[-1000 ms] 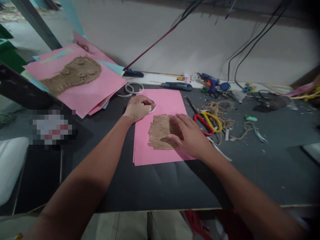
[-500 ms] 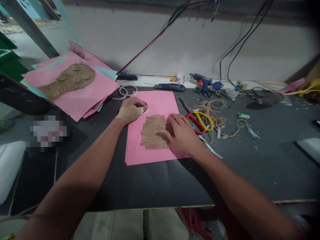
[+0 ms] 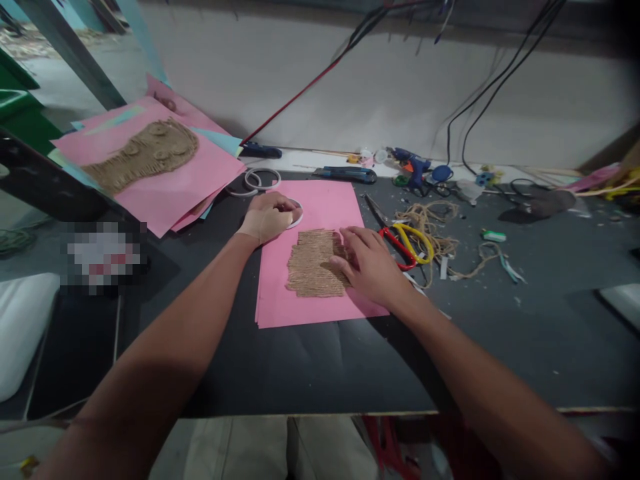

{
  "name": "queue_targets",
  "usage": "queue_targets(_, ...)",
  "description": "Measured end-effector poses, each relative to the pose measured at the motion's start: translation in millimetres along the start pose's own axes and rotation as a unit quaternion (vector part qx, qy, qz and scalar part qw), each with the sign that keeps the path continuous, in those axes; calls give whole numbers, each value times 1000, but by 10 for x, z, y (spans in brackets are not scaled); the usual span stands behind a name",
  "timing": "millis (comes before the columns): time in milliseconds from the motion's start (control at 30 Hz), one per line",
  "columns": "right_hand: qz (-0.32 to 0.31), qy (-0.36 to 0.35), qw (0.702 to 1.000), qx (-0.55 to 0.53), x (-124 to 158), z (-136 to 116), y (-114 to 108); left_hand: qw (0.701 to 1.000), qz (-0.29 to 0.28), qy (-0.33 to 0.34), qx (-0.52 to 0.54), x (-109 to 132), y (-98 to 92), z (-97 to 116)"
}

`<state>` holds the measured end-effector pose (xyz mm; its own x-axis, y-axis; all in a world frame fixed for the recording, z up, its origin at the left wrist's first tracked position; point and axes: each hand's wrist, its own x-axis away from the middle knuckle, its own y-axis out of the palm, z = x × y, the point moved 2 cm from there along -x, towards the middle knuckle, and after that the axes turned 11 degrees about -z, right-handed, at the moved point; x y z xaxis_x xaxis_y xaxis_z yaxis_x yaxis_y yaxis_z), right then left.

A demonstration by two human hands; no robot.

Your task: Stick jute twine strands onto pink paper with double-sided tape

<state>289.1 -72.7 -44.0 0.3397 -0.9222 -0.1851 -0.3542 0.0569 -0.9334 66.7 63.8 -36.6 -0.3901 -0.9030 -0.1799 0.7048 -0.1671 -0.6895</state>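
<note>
A mat of twine rows [image 3: 315, 263], brown and ragged at its sides, lies on pink paper [image 3: 325, 200] in front of me. My left hand [image 3: 270, 217], with a tan wrap over its back and wrist, is closed on a white ring [image 3: 299, 215] near the upper left of the paper. Part of this ring is hidden under the fingers. My right hand [image 3: 367, 260] lies over the mat's right edge, its fingers stretched out and apart, gripping nothing. Two more white rings [image 3: 264, 179] rest on the table just behind my left hand.
Red and yellow handled scissors [image 3: 406, 247] and tangled twine [image 3: 433, 223] lie right of the paper. Behind are a utility knife [image 3: 347, 175] and a blue glue gun [image 3: 415, 167]. Pink sheets [image 3: 170, 200] bearing a twine shape [image 3: 150, 153] are stacked at left on the black table [image 3: 300, 373].
The whole view has shifted slightly, so everything appears a little further right. Both hands keep nearly the same places on the paper and the mat.
</note>
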Motion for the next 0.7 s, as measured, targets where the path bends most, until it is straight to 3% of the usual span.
queue_targets(333,-6,-18,1000,3,13,13,0,1000,22,15,9,5,9,-31)
queue_targets(567,-6,-22,1000,-4,-6,63,31,996,76,23,49,44,-33,-12)
queue_targets(700,1,-27,999,-18,-16,80,43,997,64,48,7,84,-81,21)
